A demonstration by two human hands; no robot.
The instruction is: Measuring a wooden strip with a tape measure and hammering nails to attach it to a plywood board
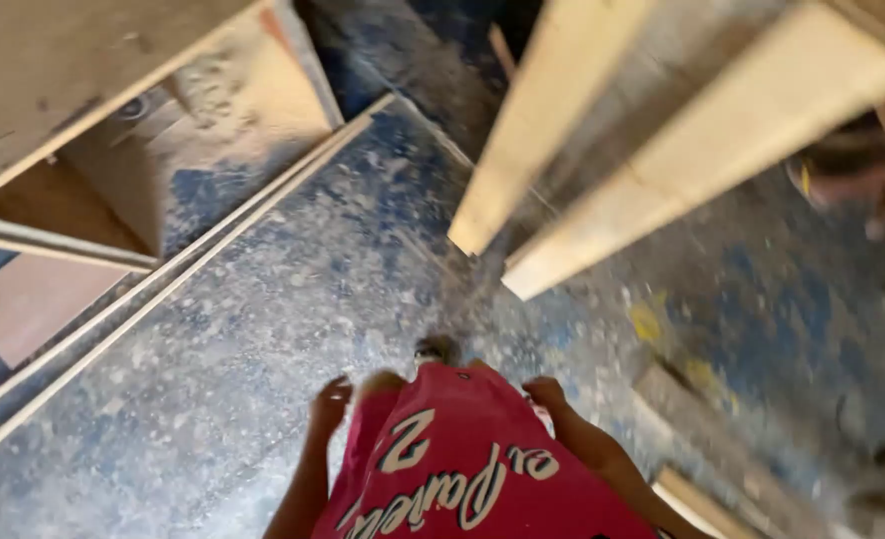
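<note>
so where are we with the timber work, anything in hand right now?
Done: the floor is coated in sawdust, so cutting appears to have happened. Pale boards stand stacked ahead, and thin strips lie on the floor.
In hand: nothing. The left hand and right hand hang empty beside the red shirt.
Left: boards and strips lie loose and untouched; the frame is blurred.
</note>
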